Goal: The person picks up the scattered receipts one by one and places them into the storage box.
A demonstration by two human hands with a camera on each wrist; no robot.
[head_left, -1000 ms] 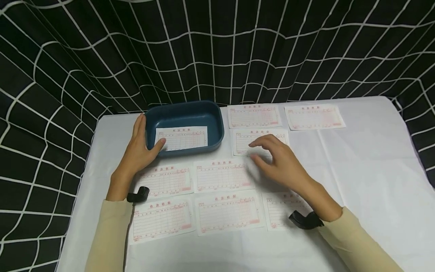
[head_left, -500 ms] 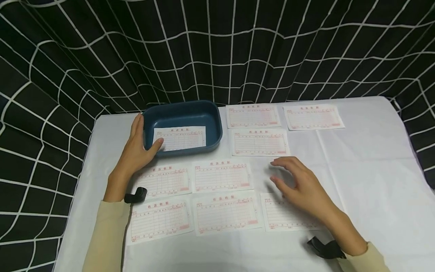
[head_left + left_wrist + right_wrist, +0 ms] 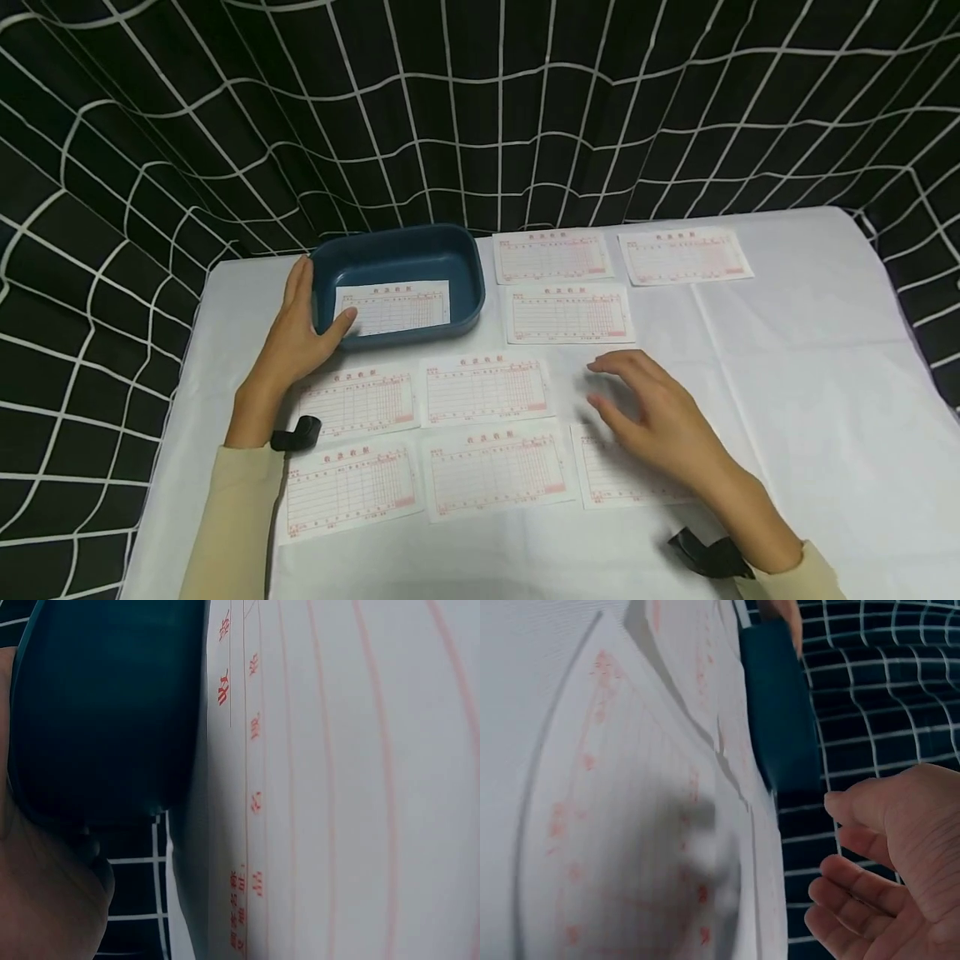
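Observation:
My left hand (image 3: 294, 340) holds the left end of a dark blue plastic bin (image 3: 405, 337) in the head view. Its fingers lie along the outer wall and the thumb reaches over the front rim. Inside the bin lies a white receipt slip (image 3: 393, 304) with red print. My right hand (image 3: 660, 421) hovers with nothing in it, fingers loosely bent and thumb apart. Beneath it, partly hidden, is another receipt slip (image 3: 611, 475). In the right wrist view, the right hand (image 3: 892, 862) is apart from the paper.
Two slips (image 3: 487, 387) (image 3: 360, 400) lie in front of the bin, with two more slips (image 3: 498, 468) (image 3: 348, 487) nearer me. To the bin's right are several others, including a slip (image 3: 570, 314). A white cloth (image 3: 810, 375) covers the table; a black gridded curtain (image 3: 540, 108) hangs behind.
My right hand has drawn back from over the slip right of the bin toward the lower right, then stayed nearly still. The left hand keeps its place on the bin.

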